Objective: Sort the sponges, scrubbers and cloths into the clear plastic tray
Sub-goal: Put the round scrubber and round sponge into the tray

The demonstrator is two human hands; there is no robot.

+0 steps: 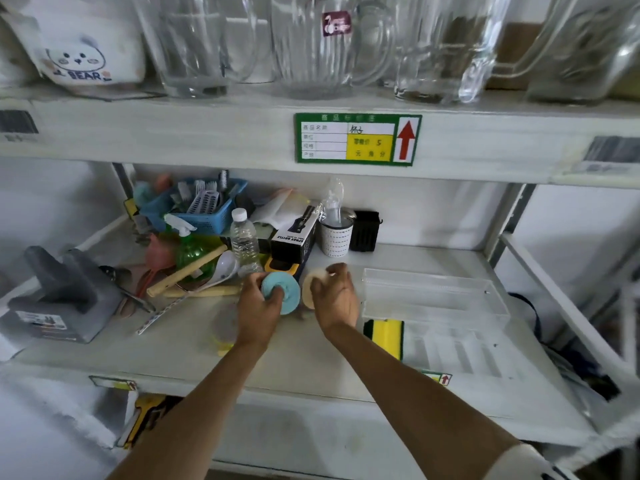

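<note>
My left hand (258,308) grips a round light-blue scrubber (285,292) just above the white shelf (173,344). Right beside it, my right hand (336,294) holds a round beige scrubber (311,287). The clear plastic tray (433,296) sits to the right of both hands and looks to hold nothing. A yellow and green sponge (385,336) stands on edge in front of the tray's near left corner. A pale netted scrubber (225,329) lies on the shelf under my left wrist.
Clutter fills the shelf's left half: a grey box (62,299), wooden handles (188,270), a white spoon, a water bottle (245,242), a green spray bottle, a blue basket (204,206). A black spray-bottle box (294,237), white cup and black holder stand behind. Glass jugs line the shelf above.
</note>
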